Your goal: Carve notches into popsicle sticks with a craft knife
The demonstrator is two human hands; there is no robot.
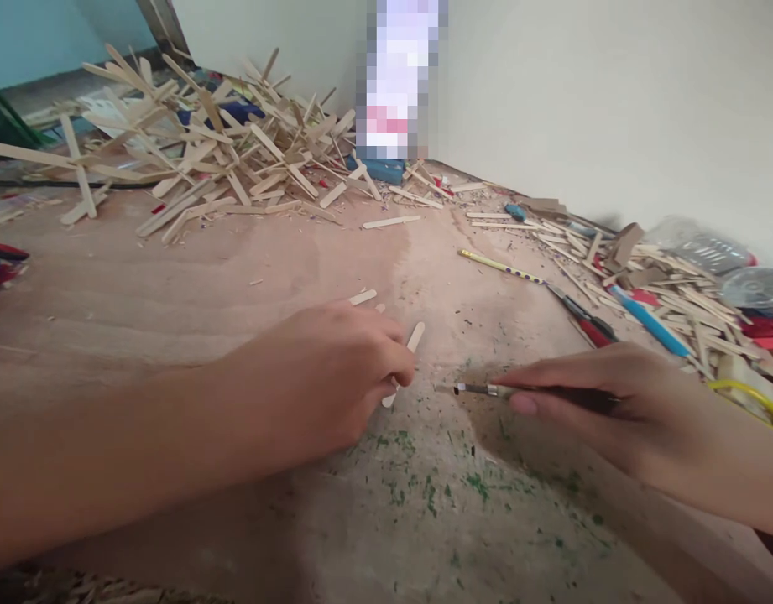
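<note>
Wooden stick [415, 337]: held at the tabletop [323, 268] by the left hand [354, 369], whose fingers are curled closed upon it. Slim metal-tipped tool [493, 390]: gripped between thumb and fingers of the right hand [613, 411].

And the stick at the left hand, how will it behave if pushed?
The stick is probably light, being slim wood. It looks straight, so likely fairly stiff. Its flat shape suggests sliding over the table rather than rolling.

The single head-worn camera looks forward and down from close above the flat pinkish-brown wooden work surface [310, 268], facing the plain off-white wall [581, 84] beyond.
</note>
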